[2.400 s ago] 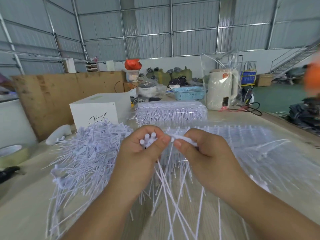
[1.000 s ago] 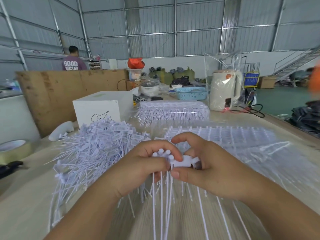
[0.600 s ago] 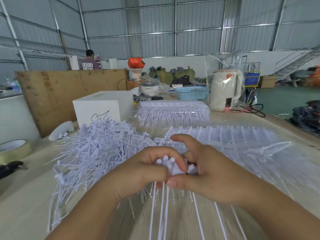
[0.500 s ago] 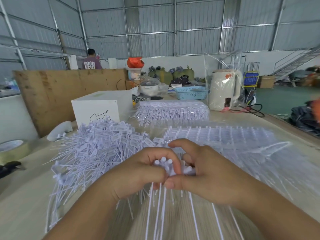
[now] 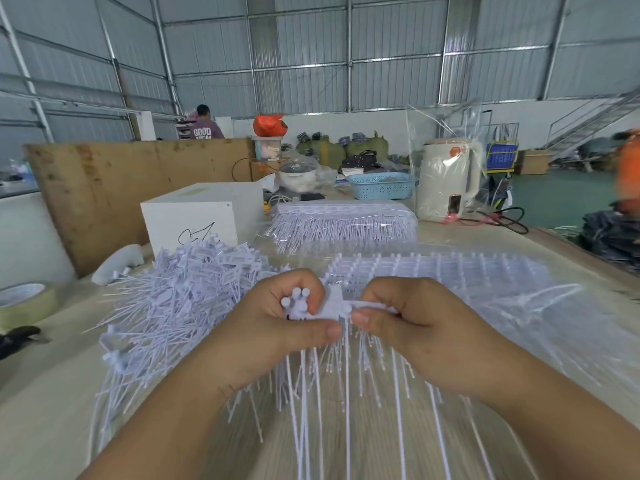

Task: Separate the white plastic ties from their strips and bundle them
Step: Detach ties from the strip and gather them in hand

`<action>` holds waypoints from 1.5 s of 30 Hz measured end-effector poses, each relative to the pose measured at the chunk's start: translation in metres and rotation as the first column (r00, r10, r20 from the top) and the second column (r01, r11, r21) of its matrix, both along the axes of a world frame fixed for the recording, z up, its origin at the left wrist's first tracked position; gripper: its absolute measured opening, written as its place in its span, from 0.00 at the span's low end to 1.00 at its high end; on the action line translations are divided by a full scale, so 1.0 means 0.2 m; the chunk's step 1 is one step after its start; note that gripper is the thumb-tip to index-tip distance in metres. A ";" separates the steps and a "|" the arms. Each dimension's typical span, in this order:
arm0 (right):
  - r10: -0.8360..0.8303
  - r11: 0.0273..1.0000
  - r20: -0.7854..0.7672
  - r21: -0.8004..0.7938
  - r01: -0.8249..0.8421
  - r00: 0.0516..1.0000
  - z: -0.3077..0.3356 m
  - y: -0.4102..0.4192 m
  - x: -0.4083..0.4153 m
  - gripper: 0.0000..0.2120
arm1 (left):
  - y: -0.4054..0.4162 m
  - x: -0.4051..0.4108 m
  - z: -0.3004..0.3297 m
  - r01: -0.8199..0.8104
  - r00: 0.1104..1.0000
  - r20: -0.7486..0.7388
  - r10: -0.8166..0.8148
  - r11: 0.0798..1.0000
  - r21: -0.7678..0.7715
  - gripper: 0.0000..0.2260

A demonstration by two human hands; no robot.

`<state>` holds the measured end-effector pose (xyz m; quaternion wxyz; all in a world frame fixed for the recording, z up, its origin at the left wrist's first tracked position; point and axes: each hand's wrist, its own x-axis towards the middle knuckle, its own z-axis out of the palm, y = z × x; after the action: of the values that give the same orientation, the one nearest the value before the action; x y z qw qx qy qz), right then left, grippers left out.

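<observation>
1. Two hands meet over the wooden table [image 5: 41,403], just above the middle of the view.
2. Left hand [image 5: 273,327] is curled round a small bunch of separated ties [image 5: 296,304], whose round ends stick up between thumb and forefinger while the thin tails hang down towards the table.
3. Right hand [image 5: 412,327] pinches a white strip [image 5: 360,305] between thumb and bent forefinger, right beside the left thumb.
4. Heaped loose ties [image 5: 180,292] lie on the table to the left of the hands.
5. Flat sheets of unseparated ties [image 5: 485,271] lie under clear plastic to the right and behind.
6. Farther back sit another wrapped bundle [image 5: 346,221], a white box [image 5: 204,213] and a blue basket [image 5: 381,186].
7. Tape roll [image 5: 26,301] rests at the left edge.
</observation>
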<state>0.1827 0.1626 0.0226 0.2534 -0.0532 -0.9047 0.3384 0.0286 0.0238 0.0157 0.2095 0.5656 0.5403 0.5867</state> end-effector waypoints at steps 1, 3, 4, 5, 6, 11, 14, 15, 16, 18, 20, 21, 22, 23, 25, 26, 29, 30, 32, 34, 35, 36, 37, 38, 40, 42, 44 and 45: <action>-0.032 0.999 -0.037 -0.004 0.032 0.999 0.00 -0.01 -0.01 0.14 | 0.01 0.01 0.00 -0.042 0.999 0.019 0.042 0.999 0.031 0.15; -0.109 0.994 -0.103 0.013 0.111 0.989 -0.01 -0.04 -0.02 0.14 | 0.03 0.04 0.00 -0.125 0.992 0.044 0.122 0.988 0.086 0.14; -0.142 0.989 -0.130 0.020 0.146 0.981 -0.01 -0.05 -0.03 0.14 | 0.03 0.05 0.00 -0.166 0.985 0.053 0.161 0.980 0.110 0.14; -0.168 0.985 -0.155 0.014 0.172 0.974 -0.02 -0.06 -0.04 0.14 | 0.04 0.06 0.00 -0.203 0.979 0.061 0.197 0.970 0.131 0.14; -0.186 0.982 -0.178 -0.004 0.189 0.966 -0.03 -0.07 -0.05 0.14 | 0.05 0.08 -0.01 -0.236 0.971 0.075 0.227 0.960 0.148 0.14; -0.316 0.922 -0.352 -0.335 0.196 0.881 -0.02 -0.10 -0.08 0.16 | 0.06 0.10 0.00 -0.355 0.899 0.332 0.285 0.919 0.171 0.18; -0.339 0.899 -0.377 -0.399 0.179 0.862 0.01 -0.02 -0.04 0.17 | 0.03 0.03 0.02 -0.346 0.879 0.380 0.289 0.934 0.090 0.19; -0.267 0.921 -0.353 -0.368 0.130 0.897 0.01 -0.01 -0.03 0.17 | 0.01 0.02 0.02 -0.297 0.903 0.347 0.254 0.952 0.077 0.19; -0.176 0.939 -0.309 -0.337 0.065 0.935 0.01 -0.01 -0.02 0.17 | 0.01 0.01 0.02 -0.232 0.932 0.301 0.201 0.970 0.068 0.16; -0.003 0.954 -0.209 -0.292 -0.060 0.978 -0.01 -0.03 -0.02 0.11 | 0.01 0.03 0.01 -0.099 0.977 0.194 0.091 0.995 0.033 0.10; 0.116 0.943 -0.155 -0.294 -0.158 0.981 -0.02 -0.05 -0.03 0.04 | 0.02 0.06 0.00 -0.008 0.990 0.139 0.008 1.000 -0.004 0.08; 0.146 0.937 -0.140 -0.298 -0.182 0.979 -0.02 -0.06 -0.03 0.03 | 0.02 0.06 -0.01 0.018 0.991 0.130 -0.016 1.000 -0.016 0.08; 0.157 0.937 -0.131 -0.294 -0.189 0.979 -0.02 -0.05 -0.02 0.04 | 0.02 0.06 -0.01 0.031 0.992 0.127 -0.027 0.999 -0.029 0.09; 0.153 0.940 -0.125 -0.289 -0.183 0.980 -0.01 -0.05 -0.02 0.07 | 0.01 0.07 0.00 0.040 0.991 0.129 -0.034 0.998 -0.043 0.11; 0.145 0.939 -0.124 -0.295 -0.176 0.982 0.00 -0.03 -0.01 0.09 | 0.00 0.07 0.01 0.088 0.988 0.129 -0.079 0.994 -0.065 0.15; 0.145 0.936 -0.125 -0.305 -0.177 0.981 0.00 -0.03 -0.01 0.10 | 0.00 0.07 0.01 0.124 0.986 0.117 -0.115 0.989 -0.075 0.16; 0.155 0.936 -0.105 -0.304 -0.180 0.982 -0.01 0.00 -0.01 0.11 | -0.02 0.07 0.02 0.232 0.970 0.095 -0.222 0.967 -0.102 0.15; 0.156 0.938 -0.094 -0.297 -0.178 0.983 -0.02 0.00 -0.01 0.11 | -0.02 0.06 0.03 0.253 0.964 0.112 -0.241 0.962 -0.105 0.15; 0.154 0.944 -0.079 -0.283 -0.170 0.985 -0.02 0.00 -0.01 0.11 | -0.02 0.06 0.03 0.257 0.958 0.156 -0.239 0.961 -0.106 0.13; 0.140 0.955 -0.056 -0.256 -0.149 0.989 -0.02 -0.01 -0.01 0.12 | -0.02 0.05 0.02 0.230 0.964 0.166 -0.209 0.966 -0.116 0.10; 0.127 0.962 -0.043 -0.237 -0.134 0.991 -0.02 -0.01 -0.01 0.12 | -0.01 0.05 0.02 0.219 0.967 0.160 -0.199 0.968 -0.122 0.09; 0.114 0.968 -0.033 -0.221 -0.119 0.993 -0.02 -0.01 0.00 0.12 | -0.01 0.06 0.01 0.207 0.971 0.151 -0.187 0.970 -0.128 0.09; 0.106 0.971 -0.028 -0.214 -0.110 0.994 -0.02 -0.01 0.00 0.12 | 0.00 0.06 0.01 0.191 0.974 0.145 -0.172 0.973 -0.133 0.09; 0.107 0.969 -0.032 -0.222 -0.111 0.994 -0.01 -0.01 0.00 0.12 | 0.00 0.06 0.01 0.177 0.976 0.149 -0.157 0.974 -0.139 0.09; 0.124 0.955 -0.050 -0.265 -0.133 0.991 -0.01 -0.01 0.00 0.12 | 0.00 0.06 0.01 0.178 0.972 0.180 -0.150 0.972 -0.154 0.10; 0.134 0.944 -0.056 -0.296 -0.145 0.989 0.00 0.00 0.00 0.13 | 0.00 0.06 0.01 0.195 0.966 0.201 -0.162 0.968 -0.159 0.10; 0.147 0.940 -0.048 -0.304 -0.154 0.988 0.01 0.00 0.00 0.13 | 0.00 0.06 0.01 0.204 0.962 0.216 -0.169 0.967 -0.151 0.10; 0.153 0.939 -0.042 -0.306 -0.159 0.987 0.01 0.01 0.00 0.13 | 0.00 0.06 0.01 0.201 0.963 0.213 -0.167 0.968 -0.149 0.10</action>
<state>0.1825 0.1643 0.0240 0.2222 -0.0172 -0.8400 0.4948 0.0410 0.0243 0.0176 0.3635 0.5323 0.5094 0.5701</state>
